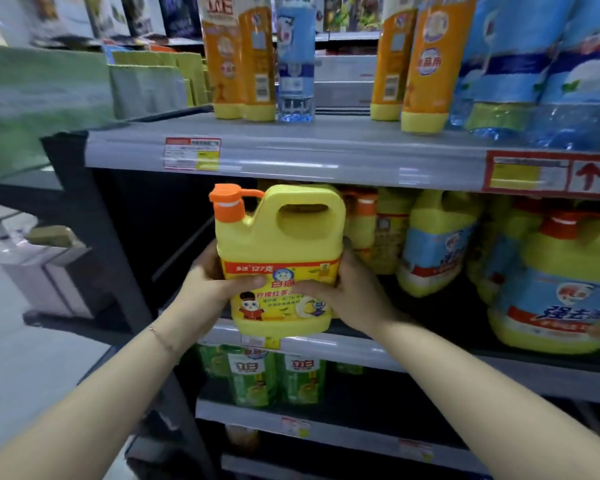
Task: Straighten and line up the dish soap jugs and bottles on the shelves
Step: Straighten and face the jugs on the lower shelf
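Note:
A yellow dish soap jug [281, 237] with an orange cap and a carry handle stands upright at the front left of the middle shelf [326, 344]. My left hand [219, 282] grips its left side, thumb across the label. On its right side my right hand [340, 292] holds it, fingers on the label. More yellow jugs [437, 244] with blue labels stand behind and to the right, and a big one [561, 292] sits at the far right.
The upper shelf [291, 150] carries orange bottles [239, 60], a clear blue bottle [296, 60] and blue-wrapped packs [551, 71]. Green bottles [278, 379] stand on the shelf below. A dark upright post [118, 237] bounds the shelves on the left, with aisle floor beyond.

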